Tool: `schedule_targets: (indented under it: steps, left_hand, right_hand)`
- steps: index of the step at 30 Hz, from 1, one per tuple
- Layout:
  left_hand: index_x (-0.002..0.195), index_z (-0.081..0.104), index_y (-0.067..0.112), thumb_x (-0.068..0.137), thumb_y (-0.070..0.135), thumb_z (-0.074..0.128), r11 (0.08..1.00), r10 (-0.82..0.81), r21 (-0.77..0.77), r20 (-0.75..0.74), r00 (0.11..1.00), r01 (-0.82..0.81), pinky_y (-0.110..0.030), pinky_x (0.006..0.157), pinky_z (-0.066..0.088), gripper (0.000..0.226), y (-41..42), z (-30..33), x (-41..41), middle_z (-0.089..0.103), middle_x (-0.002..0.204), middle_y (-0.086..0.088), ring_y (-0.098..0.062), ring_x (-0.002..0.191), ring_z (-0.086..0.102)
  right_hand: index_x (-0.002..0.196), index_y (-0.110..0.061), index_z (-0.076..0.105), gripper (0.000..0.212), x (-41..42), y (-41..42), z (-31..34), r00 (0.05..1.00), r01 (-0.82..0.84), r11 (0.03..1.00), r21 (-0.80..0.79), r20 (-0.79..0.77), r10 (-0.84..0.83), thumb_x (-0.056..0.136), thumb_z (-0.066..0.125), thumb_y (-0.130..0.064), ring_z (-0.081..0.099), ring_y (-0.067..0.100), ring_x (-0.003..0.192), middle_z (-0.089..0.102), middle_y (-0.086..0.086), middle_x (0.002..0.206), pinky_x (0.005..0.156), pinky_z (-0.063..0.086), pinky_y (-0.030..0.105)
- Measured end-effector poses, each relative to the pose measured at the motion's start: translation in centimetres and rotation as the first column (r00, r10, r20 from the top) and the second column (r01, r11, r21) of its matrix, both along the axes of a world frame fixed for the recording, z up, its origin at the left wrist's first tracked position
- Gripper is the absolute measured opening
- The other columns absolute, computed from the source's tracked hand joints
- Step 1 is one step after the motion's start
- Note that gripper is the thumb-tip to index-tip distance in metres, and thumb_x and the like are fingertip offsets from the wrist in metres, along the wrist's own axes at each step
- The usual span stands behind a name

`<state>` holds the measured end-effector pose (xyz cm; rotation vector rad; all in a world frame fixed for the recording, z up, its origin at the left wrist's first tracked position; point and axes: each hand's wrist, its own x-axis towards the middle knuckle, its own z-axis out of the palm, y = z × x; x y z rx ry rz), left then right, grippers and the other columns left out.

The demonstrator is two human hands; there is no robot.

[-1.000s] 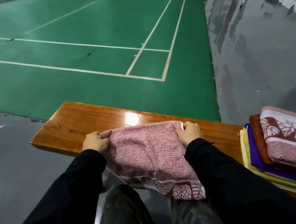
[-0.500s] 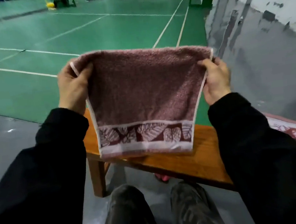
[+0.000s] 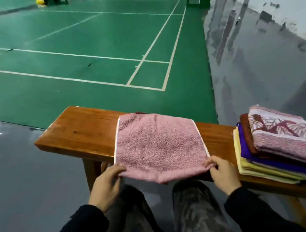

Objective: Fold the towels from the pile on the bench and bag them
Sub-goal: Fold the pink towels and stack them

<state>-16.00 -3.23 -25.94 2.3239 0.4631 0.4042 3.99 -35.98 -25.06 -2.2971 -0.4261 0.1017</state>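
A pink towel lies folded flat across the wooden bench, its near edge hanging a little over the front. My left hand pinches the near left corner. The near right corner is pinched by my right hand. A pile of towels sits on the bench to the right, with a pink leaf-patterned towel on top and brown, purple and yellow ones beneath. No bag is in view.
My knees are right below the bench edge. The bench's left part is bare wood. A green court floor with white lines lies beyond, and grey floor on the left and right.
Half a second ago I held the towel up in the air by its top corners. Now it lies flat on the bench, with my hands at its near corners.
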Motion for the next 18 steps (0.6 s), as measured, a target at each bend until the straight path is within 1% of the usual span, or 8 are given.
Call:
schedule_targets:
  steps: [3,6,8,11,13,14,16,18]
  left_hand:
    - [0.110,0.073,0.026,0.088,0.015,0.058,0.990,-0.063,0.116,-0.175,0.983,0.084,-0.017,0.110,0.029,0.029,-0.2,-1.5,0.1,0.063,0.124,0.015,-0.012,0.126,0.055]
    - [0.111,0.073,0.025,0.081,0.041,0.043,0.974,-0.044,0.211,-0.204,0.978,0.088,-0.028,0.110,0.035,0.046,-0.3,-1.4,0.2,0.065,0.124,0.009,-0.015,0.121,0.056]
    - [0.119,0.067,0.021,0.082,0.046,0.046,0.975,0.082,0.217,-0.166,0.983,-0.045,-0.035,0.108,0.037,0.049,0.3,-1.3,1.2,0.059,0.126,0.003,-0.019,0.120,0.051]
    - [0.126,0.053,0.017,0.088,0.041,0.069,0.918,0.348,-0.129,-0.194,0.917,-0.375,-0.040,0.097,0.046,0.048,0.3,0.1,3.7,0.058,0.121,-0.005,-0.021,0.111,0.056]
    - [0.123,0.048,0.019,0.085,0.036,0.076,0.834,0.373,-0.326,-0.259,0.891,-0.444,-0.036,0.080,0.050,0.050,-0.2,0.4,4.4,0.067,0.097,-0.002,-0.018,0.090,0.064]
    - [0.116,0.050,0.019,0.086,0.030,0.076,0.839,0.353,-0.336,-0.263,0.898,-0.428,-0.034,0.073,0.048,0.041,-0.5,0.3,4.5,0.068,0.086,-0.001,-0.019,0.084,0.066]
    - [0.100,0.056,0.020,0.088,0.021,0.070,0.897,0.325,-0.231,-0.230,0.917,-0.376,-0.032,0.070,0.045,0.019,-1.3,0.5,4.6,0.066,0.082,0.003,-0.022,0.083,0.065]
    - [0.099,0.057,0.022,0.088,0.021,0.067,0.951,0.301,-0.029,-0.133,0.944,-0.307,-0.032,0.075,0.047,0.015,-1.3,1.1,5.6,0.061,0.094,0.004,-0.018,0.087,0.061]
  right_hand:
    - [0.079,-0.026,0.067,0.039,-0.3,-0.3,-1.4,0.991,-0.050,0.983,-0.175,0.110,0.070,0.071,0.057,0.010,0.065,0.019,0.099,0.069,-0.007,0.094,0.086,0.050,0.033]
    - [0.075,-0.024,0.062,0.016,-0.7,0.2,-0.7,0.985,-0.094,0.954,-0.286,0.112,0.131,0.074,0.053,-0.011,0.059,0.020,0.090,0.059,-0.010,0.084,0.080,0.047,0.034]
    - [0.067,-0.024,0.055,0.020,-0.5,0.4,-0.2,0.974,-0.078,0.921,-0.383,0.167,0.152,0.078,0.042,-0.034,0.055,0.019,0.082,0.052,-0.012,0.076,0.075,0.044,0.035]
    - [0.058,-0.022,0.047,0.050,-0.3,1.2,1.2,0.962,-0.009,0.790,-0.613,0.212,0.175,0.089,0.033,-0.059,0.051,0.014,0.077,0.047,-0.012,0.069,0.078,0.040,0.034]
    - [0.061,-0.023,0.049,0.056,-0.5,1.8,2.1,0.969,0.055,0.670,-0.740,0.201,0.143,0.092,0.032,-0.066,0.052,0.012,0.083,0.055,-0.013,0.076,0.086,0.037,0.035]
    - [0.065,-0.025,0.049,0.051,-0.6,2.2,2.3,0.970,0.068,0.654,-0.753,0.202,0.132,0.092,0.034,-0.065,0.053,0.012,0.087,0.059,-0.012,0.082,0.087,0.036,0.036]
    - [0.074,-0.030,0.046,0.033,-0.1,3.3,2.8,0.968,0.064,0.714,-0.697,0.218,0.126,0.093,0.042,-0.057,0.052,0.011,0.086,0.059,-0.012,0.087,0.084,0.038,0.035]
    - [0.087,-0.033,0.048,0.015,1.4,5.0,3.3,0.954,-0.010,0.832,-0.554,0.244,0.174,0.096,0.049,-0.045,0.050,0.006,0.084,0.055,-0.014,0.093,0.083,0.045,0.030]
